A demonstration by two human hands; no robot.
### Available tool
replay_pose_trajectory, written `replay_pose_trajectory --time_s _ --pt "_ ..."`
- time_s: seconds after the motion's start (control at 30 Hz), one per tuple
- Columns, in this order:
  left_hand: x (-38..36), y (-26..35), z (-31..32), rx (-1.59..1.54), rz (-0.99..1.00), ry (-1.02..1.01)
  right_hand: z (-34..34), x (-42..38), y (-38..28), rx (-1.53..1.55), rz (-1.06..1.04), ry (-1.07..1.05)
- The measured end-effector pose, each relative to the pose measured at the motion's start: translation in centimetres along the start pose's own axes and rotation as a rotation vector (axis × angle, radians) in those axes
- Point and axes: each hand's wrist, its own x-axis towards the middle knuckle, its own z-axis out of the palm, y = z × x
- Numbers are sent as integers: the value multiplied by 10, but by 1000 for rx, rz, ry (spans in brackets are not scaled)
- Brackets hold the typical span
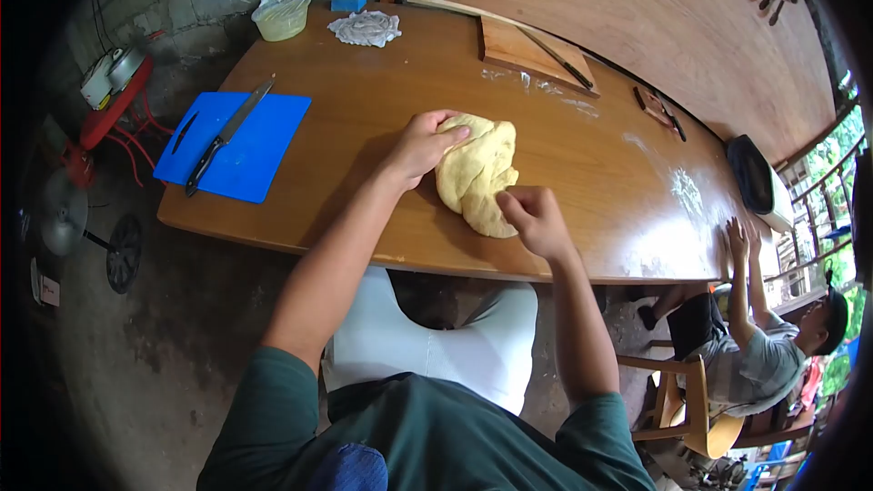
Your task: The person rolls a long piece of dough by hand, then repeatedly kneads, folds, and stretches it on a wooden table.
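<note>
A pale yellow lump of dough, creased and folded, is between my hands near the table's front edge. My left hand grips its upper left side, thumb on top and the other fingers hidden behind it. At the lower right edge, my right hand is curled closed against the dough, seemingly pinching it; the fingertips are hidden.
On the left, a knife lies across a blue cutting board. A bowl with a whisk, a crumpled cloth and a wooden board are farther back. Another person sits at the right, hands on the table.
</note>
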Motion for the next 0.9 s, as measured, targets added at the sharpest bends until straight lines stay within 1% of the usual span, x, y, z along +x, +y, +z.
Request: replay_pose_trajectory --time_s 0.03,0.1,0.13,0.17,0.2,0.23,0.3,0.33,0.37,0.4,0.43,0.47,0.5,0.53,0.57,0.6,0.63,0.7,0.77,0.8,0.87,0.9 --pt "-3 3 -6 -70 15 -60 -12 -4 -13 -73 -33 -7" --pt "-12 15 -15 -61 23 -29 -35 -18 -67 -20 -130 227" --pt "-15 16 -23 89 33 -2 -64 -18 -76 11 -346 190" --pt "-20 15 -31 240 41 23 -77 -11 -88 86 -571 240" --pt "-27 15 -39 520 76 36 -87 -4 -107 213 -691 185" --pt "-36 16 -44 521 76 47 -94 1 -128 340 -812 125" --pt "-64 21 -49 843 -76 102 -83 4 -163 480 -896 85" --pt "-86 49 -31 983 -165 125 -76 14 -167 539 -952 31" --pt "-95 34 -33 1076 -11 194 -64 30 -160 599 -980 -5" --pt "-104 23 -34 1167 136 252 -47 52 -140 621 -990 14" --pt "-110 17 -30 1255 286 309 -26 88 -100 743 -780 97" --pt "-113 7 -21 1139 345 304 17 110 -56 544 -553 275" --pt "-117 10 -11 1173 380 249 61 132 -12 354 -305 386" --pt "-121 6 -6 1213 394 163 77 176 74 -391 -645 312" --pt "-124 3 -3 1258 416 78 68 187 58 -175 -578 194" --pt "-125 2 -2 1320 398 95 59 197 42 43 -498 98" --pt "-133 -3 2 1371 363 91 59 197 33 -567 -982 432" --pt "-131 -5 -1 1347 345 103 28 166 -66 375 -301 197" --pt "-133 -2 -1 1314 332 78 -33 175 -90 792 -544 -277" --pt "-134 -2 -2 1302 335 80 -26 180 -74 781 -539 -279" --pt "-133 -1 -2 1297 335 80 2 194 4 869 -584 -39" --pt "-133 -1 -4 1288 341 76 23 201 45 820 -268 -158"
